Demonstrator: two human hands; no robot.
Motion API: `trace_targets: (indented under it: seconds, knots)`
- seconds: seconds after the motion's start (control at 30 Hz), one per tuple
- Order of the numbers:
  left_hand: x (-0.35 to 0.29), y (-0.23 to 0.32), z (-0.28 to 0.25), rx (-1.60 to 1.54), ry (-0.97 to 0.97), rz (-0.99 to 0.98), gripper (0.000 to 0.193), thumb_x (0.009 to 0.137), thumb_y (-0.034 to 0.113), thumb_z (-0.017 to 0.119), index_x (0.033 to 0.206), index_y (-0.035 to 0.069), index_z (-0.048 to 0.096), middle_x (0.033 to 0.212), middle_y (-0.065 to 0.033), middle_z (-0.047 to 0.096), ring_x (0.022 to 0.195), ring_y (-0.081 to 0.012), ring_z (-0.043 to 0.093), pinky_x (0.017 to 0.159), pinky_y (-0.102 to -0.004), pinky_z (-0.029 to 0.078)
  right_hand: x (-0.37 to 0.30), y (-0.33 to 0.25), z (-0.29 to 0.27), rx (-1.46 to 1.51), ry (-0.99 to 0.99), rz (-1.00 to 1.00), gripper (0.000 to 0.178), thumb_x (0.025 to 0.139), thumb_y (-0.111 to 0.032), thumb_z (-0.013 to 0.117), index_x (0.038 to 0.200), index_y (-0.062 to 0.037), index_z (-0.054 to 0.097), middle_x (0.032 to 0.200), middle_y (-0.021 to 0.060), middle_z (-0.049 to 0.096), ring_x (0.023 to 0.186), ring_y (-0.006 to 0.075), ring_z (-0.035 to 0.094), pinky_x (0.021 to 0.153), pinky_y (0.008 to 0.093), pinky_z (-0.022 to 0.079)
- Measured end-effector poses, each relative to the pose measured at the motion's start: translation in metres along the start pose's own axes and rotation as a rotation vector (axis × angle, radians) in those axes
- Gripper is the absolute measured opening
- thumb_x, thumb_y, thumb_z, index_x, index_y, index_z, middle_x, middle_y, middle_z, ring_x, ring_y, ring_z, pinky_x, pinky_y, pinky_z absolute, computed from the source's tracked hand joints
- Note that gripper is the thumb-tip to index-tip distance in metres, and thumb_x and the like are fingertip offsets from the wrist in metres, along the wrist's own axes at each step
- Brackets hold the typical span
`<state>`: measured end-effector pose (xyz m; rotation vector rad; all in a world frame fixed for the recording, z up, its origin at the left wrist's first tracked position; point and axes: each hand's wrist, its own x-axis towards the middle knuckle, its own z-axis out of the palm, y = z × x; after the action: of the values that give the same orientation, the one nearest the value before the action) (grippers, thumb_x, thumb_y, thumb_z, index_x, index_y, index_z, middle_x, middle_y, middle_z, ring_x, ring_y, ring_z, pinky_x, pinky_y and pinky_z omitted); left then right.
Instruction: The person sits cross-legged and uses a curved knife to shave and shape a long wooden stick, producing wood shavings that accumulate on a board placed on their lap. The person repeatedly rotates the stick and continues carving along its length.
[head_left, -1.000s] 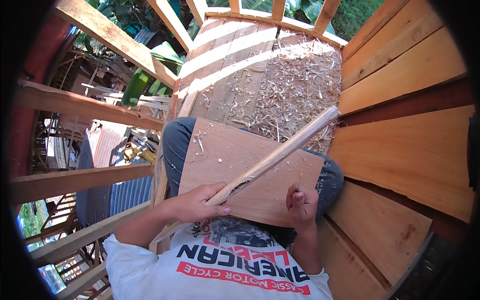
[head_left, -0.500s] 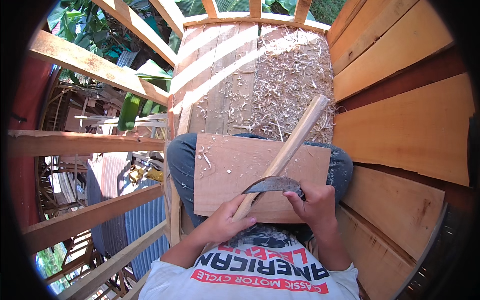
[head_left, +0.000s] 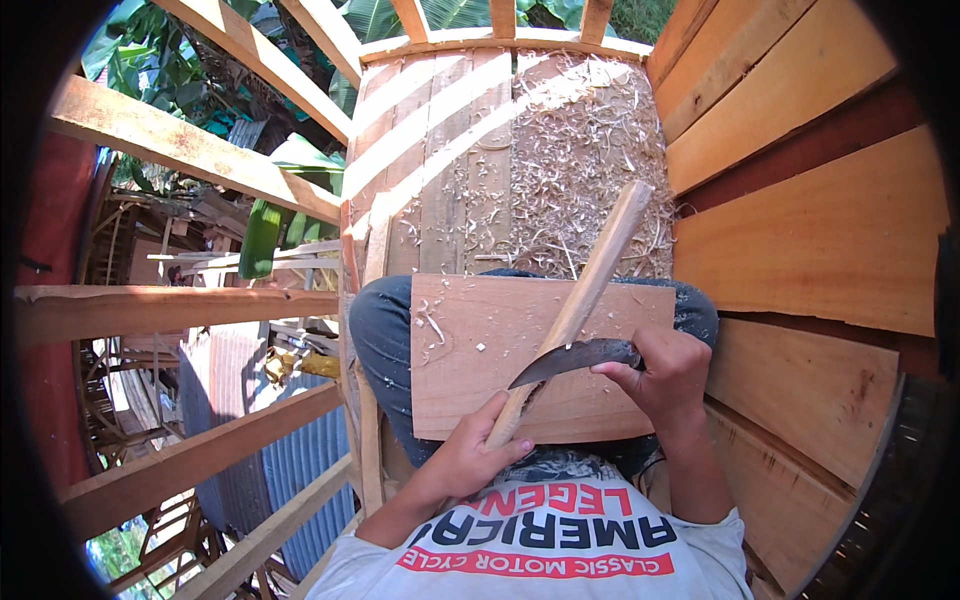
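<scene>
My left hand (head_left: 478, 450) is closed around the lower end of a long wooden stick (head_left: 592, 285), which slants up and away to the right. In my right hand (head_left: 668, 375) is a curved knife (head_left: 572, 362) with a dark blade; my fist covers most of its handle. The blade lies across the stick a little above my left hand, where a dark hollow shows in the wood. Under both hands a flat wooden board (head_left: 455, 375) rests on my crossed legs, with a few small chips on it.
Curly wood shavings (head_left: 590, 150) cover much of the plank floor (head_left: 440, 150) ahead. Wide boards (head_left: 800, 240) form a wall close on my right. Spaced wooden rails (head_left: 180, 300) line the left, with corrugated sheets (head_left: 310, 480) below them.
The knife has turned, its blade now slanting down to the left, and my right hand has risen slightly. My left hand still grips the stick. The whole view has shifted a little.
</scene>
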<state>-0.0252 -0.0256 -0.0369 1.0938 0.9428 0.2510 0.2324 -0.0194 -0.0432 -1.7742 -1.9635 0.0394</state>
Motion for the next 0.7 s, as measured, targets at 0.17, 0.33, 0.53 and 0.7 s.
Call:
trace_targets:
  seconds: [0.17,0.33,0.53,0.7]
  knots:
    - [-0.001,-0.004,-0.004,0.005,-0.031,-0.013,0.055,0.087,0.022,0.064,0.132,-0.003,0.043,0.112,-0.0166,0.058,0.105,-0.0193,0.052,0.093,-0.0318,0.04,0.004,0.0,-0.002,-0.029,0.011,-0.013,0.062,0.066,-0.062,0.071,0.053,-0.0102,0.041,0.048,0.0061,0.042,0.042,0.0232,0.048,0.041,0.0333,0.036]
    - [-0.001,-0.005,-0.003,-0.02,-0.014,0.025,0.051,0.088,0.023,0.063,0.128,-0.003,0.044,0.102,-0.0143,0.058,0.095,-0.0184,0.053,0.085,-0.0322,0.042,0.005,0.0,-0.002,-0.052,0.022,-0.003,0.06,0.066,-0.061,0.072,0.054,-0.0099,0.043,0.048,0.0067,0.042,0.042,0.0242,0.048,0.042,0.0343,0.037]
    - [-0.009,-0.021,0.007,0.123,-0.124,-0.048,0.047,0.087,0.027,0.067,0.12,0.0,0.047,0.092,-0.0116,0.057,0.086,-0.0156,0.052,0.078,-0.0306,0.043,0.024,0.071,-0.019,0.029,0.228,0.559,0.059,0.089,-0.053,0.058,0.064,-0.0002,0.051,0.053,0.0162,0.043,0.047,0.0332,0.047,0.045,0.0374,0.035]
    - [-0.006,-0.025,-0.01,-0.035,-0.092,-0.039,0.048,0.087,0.027,0.067,0.12,-0.002,0.048,0.093,-0.0089,0.057,0.087,-0.0153,0.051,0.078,-0.0301,0.043,0.006,0.047,-0.029,0.165,0.114,0.404,0.059,0.088,-0.053,0.06,0.063,-0.0007,0.049,0.053,0.0176,0.041,0.047,0.0342,0.046,0.045,0.0383,0.035]
